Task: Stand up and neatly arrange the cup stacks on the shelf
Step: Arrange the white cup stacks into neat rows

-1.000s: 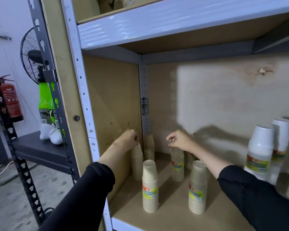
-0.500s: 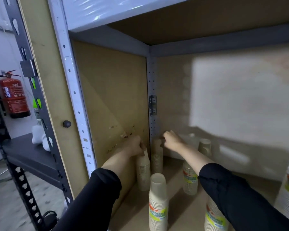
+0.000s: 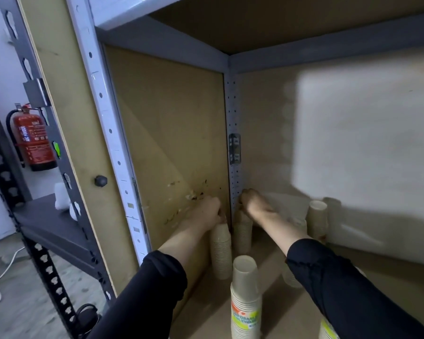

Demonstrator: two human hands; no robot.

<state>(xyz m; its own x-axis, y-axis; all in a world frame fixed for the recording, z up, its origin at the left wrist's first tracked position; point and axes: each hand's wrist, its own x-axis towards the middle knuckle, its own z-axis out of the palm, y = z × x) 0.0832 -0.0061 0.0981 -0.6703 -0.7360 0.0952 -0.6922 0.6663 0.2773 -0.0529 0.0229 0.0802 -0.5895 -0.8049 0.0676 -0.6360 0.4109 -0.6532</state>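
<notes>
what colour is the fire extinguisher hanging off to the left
The fire extinguisher is red, with a black hose and black base; the head view shows it clearly.

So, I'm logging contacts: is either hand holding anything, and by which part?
Both hold cup stacks by the top: the left hand on the stack by the side wall, the right hand on the corner stack. Motion blur hides exact finger placement.

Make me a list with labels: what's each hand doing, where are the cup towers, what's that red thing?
Left hand: grips tan paper cup stack by side wall
Right hand: holds tan paper cup stack in back corner
Front: labelled tan cup stack, upright, untouched
Back right: another tan cup stack, upright
Red thing: red fire extinguisher, outside the shelf, left
</notes>
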